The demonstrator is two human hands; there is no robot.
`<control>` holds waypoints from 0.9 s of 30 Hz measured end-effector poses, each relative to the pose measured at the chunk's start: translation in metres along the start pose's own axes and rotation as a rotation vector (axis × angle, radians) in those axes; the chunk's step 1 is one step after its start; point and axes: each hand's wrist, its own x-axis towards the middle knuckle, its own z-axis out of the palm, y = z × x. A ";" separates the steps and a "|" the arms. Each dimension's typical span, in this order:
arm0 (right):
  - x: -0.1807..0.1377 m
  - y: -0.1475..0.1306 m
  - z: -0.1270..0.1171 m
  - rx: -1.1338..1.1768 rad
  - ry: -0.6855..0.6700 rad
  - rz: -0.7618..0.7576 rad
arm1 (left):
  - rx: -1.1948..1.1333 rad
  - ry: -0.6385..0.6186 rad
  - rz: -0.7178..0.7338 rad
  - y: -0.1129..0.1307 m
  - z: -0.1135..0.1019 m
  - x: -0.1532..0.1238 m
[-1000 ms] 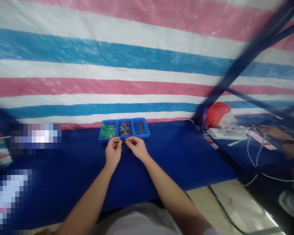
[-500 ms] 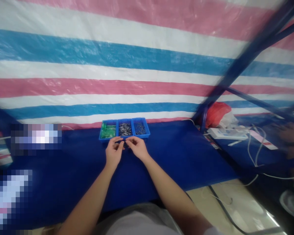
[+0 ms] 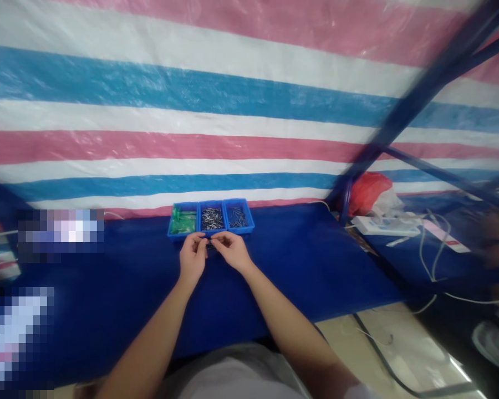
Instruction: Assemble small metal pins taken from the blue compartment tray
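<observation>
My left hand (image 3: 193, 256) and my right hand (image 3: 232, 250) meet fingertip to fingertip just in front of three blue bins. Both are closed in a pinch around something small and dark between them, too small to name. The left bin (image 3: 172, 237) has green pieces (image 3: 183, 220) in it. Many small metal pins or screws (image 3: 212, 218) fill the middle bin. The right bin (image 3: 245, 229) holds fewer thin metal pieces (image 3: 236, 217). My fingers hide part of the bins' front edge.
The bins stand on a blue table (image 3: 307, 255) against a striped plastic sheet (image 3: 233, 94). To the right are a blue frame post (image 3: 399, 116), a red bag (image 3: 368, 191), a white box (image 3: 378, 226) and cables (image 3: 422, 255). Another person's blurred arm shows at the far right edge.
My right fingertips have shifted slightly left, closer to my left hand. The bins have stayed in place.
</observation>
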 end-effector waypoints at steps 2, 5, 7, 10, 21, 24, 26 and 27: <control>-0.001 -0.001 0.000 0.001 -0.007 0.005 | 0.012 -0.006 -0.003 0.001 -0.001 -0.001; 0.000 -0.002 -0.001 0.005 -0.006 0.018 | 0.022 -0.014 -0.029 0.001 -0.001 -0.001; 0.000 -0.001 -0.001 0.012 0.003 0.023 | 0.014 -0.011 -0.039 0.001 0.000 -0.002; 0.002 0.001 -0.002 0.028 0.029 0.022 | -0.022 0.004 -0.038 0.001 0.001 -0.002; 0.000 0.000 -0.001 -0.004 0.004 0.005 | -0.049 -0.024 0.002 -0.003 0.001 -0.001; -0.001 -0.002 -0.001 -0.013 -0.008 0.000 | -0.042 -0.032 0.011 -0.002 0.000 -0.001; -0.001 -0.003 -0.001 -0.016 -0.013 -0.002 | -0.030 -0.039 0.021 -0.002 0.000 -0.001; -0.001 -0.004 -0.001 -0.017 -0.014 -0.004 | -0.026 -0.041 0.022 -0.003 0.000 -0.002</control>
